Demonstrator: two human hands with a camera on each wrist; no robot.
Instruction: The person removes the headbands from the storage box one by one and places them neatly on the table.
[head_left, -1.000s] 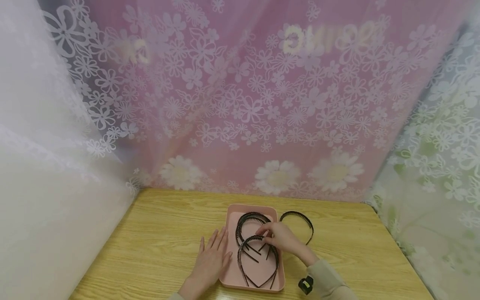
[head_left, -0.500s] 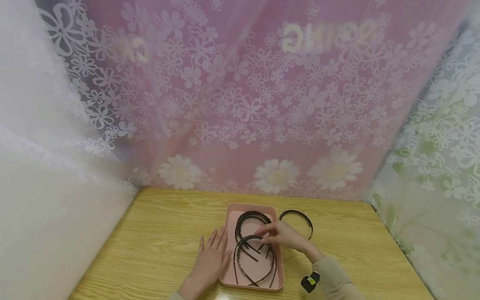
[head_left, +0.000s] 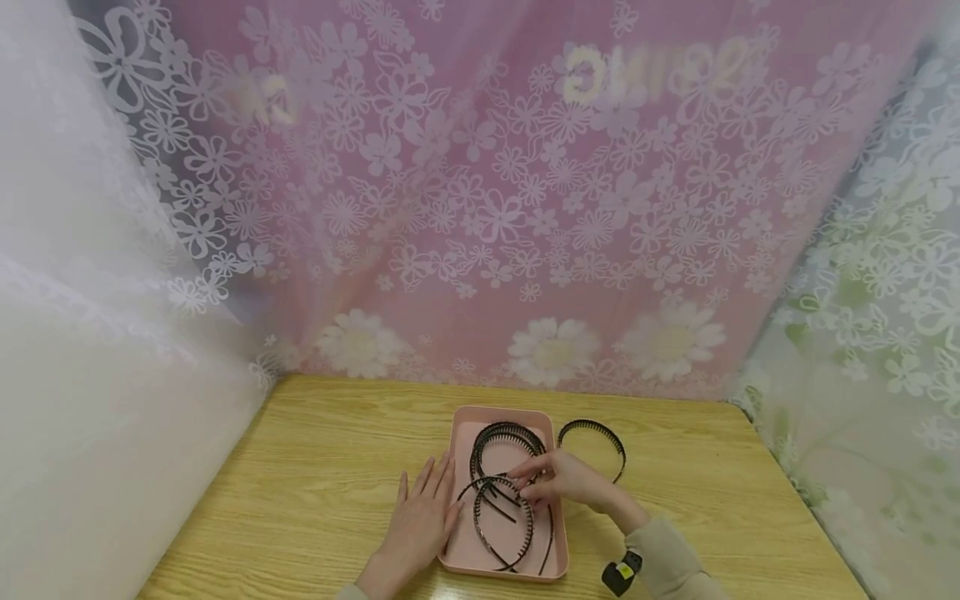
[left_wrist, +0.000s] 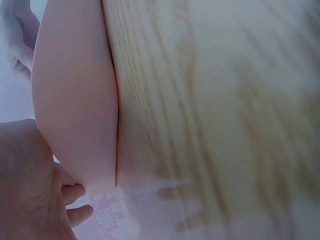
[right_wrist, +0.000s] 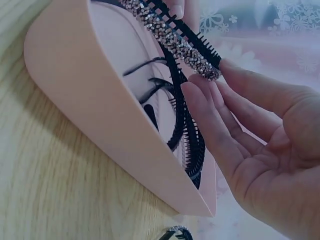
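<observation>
My right hand (head_left: pixel 558 483) is over the right side of a pink tray (head_left: pixel 480 574). Between thumb and fingers it pinches a black toothed headband (right_wrist: pixel 172 40) studded with glittery stones, best seen in the right wrist view. Near the tray's front, headbands cross each other, and a curved band (head_left: pixel 477 518) shows below the fingers. Behind them lies a nested stack of black toothed headbands (head_left: pixel 501 429). My left hand (head_left: pixel 423 512) rests with straight fingers against the tray's left rim; the left wrist view shows its palm beside the tray wall (left_wrist: pixel 75 100).
One more black headband (head_left: pixel 592 425) lies on the wooden table (head_left: pixel 337 467), right of the tray. A black device (head_left: pixel 621 573) is on the right wrist. Flowered curtains (head_left: pixel 555 350) hang behind the table and on both sides.
The headbands at the tray's front have spread apart, one swinging left toward my left hand. My right fingers have shifted slightly down. The left hand stays in place.
</observation>
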